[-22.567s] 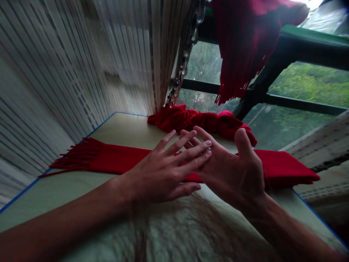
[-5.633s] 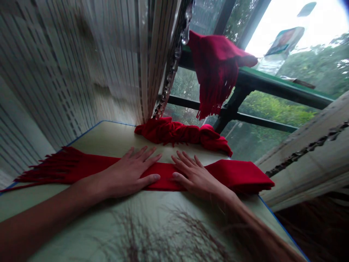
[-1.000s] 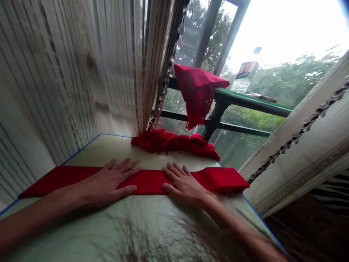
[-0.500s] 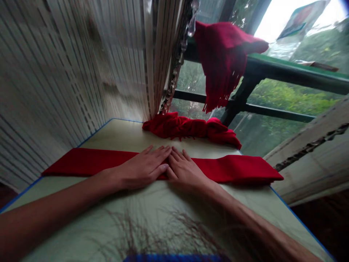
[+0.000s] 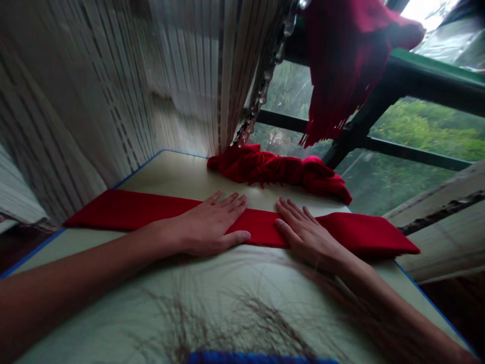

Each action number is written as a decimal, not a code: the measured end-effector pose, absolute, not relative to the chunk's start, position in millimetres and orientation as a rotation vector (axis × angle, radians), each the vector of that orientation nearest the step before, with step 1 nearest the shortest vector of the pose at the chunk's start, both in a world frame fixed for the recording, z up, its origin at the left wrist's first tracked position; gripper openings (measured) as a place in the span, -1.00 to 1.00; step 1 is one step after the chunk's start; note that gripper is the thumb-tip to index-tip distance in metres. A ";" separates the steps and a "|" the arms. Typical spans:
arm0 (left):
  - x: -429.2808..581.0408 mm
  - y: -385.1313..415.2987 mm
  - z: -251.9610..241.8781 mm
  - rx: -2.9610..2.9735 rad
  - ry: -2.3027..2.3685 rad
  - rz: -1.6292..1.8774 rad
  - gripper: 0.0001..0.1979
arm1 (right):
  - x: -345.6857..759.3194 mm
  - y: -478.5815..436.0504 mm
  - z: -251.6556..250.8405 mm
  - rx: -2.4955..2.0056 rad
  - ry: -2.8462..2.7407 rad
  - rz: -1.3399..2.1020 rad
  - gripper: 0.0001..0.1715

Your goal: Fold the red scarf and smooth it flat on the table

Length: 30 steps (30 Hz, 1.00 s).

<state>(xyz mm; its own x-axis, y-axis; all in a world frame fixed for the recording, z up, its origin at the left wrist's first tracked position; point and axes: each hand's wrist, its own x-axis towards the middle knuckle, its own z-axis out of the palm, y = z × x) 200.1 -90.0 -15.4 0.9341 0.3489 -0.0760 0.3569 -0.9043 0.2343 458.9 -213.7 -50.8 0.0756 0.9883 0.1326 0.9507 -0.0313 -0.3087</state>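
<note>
Well, both hands lie open and flat with fingers spread, grasping nothing. The left hand [image 5: 212,222] and right hand [image 5: 306,232] rest well apart on the folded red scarf [image 5: 151,207], an even spacing that keeps the cloth smooth between them. It runs across the pale table [image 5: 178,174] at frame centre. A bunched scarf [image 5: 273,169] lies behind it, and a third scarf [image 5: 344,65] hangs from the rail [image 5: 435,76], upper right.

Flat red scarf [image 5: 125,210]: two stretches at 6 o'clock hidden under the left hand [image 5: 208,225] and right hand [image 5: 306,232].
Hanging red scarf [image 5: 343,60]: top cut off at 1 o'clock.
Blue strip [image 5: 261,359]: cut off at 6 o'clock.
Foliage [image 5: 417,126]: blurred at 2 o'clock.
</note>
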 end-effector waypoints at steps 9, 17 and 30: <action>200.9 -91.8 -15.6 2.867 0.545 -0.068 -0.11 | 393.7 -184.3 -39.7 -1.851 -2.101 0.206 -0.16; 200.3 -88.9 -19.3 2.867 0.513 -0.056 -0.11 | 449.5 -214.2 -52.4 -2.004 -2.029 0.159 -0.21; 195.5 -94.8 -15.1 2.834 0.462 0.035 -0.23 | 428.6 -193.8 -42.9 -1.979 -2.175 0.229 -0.13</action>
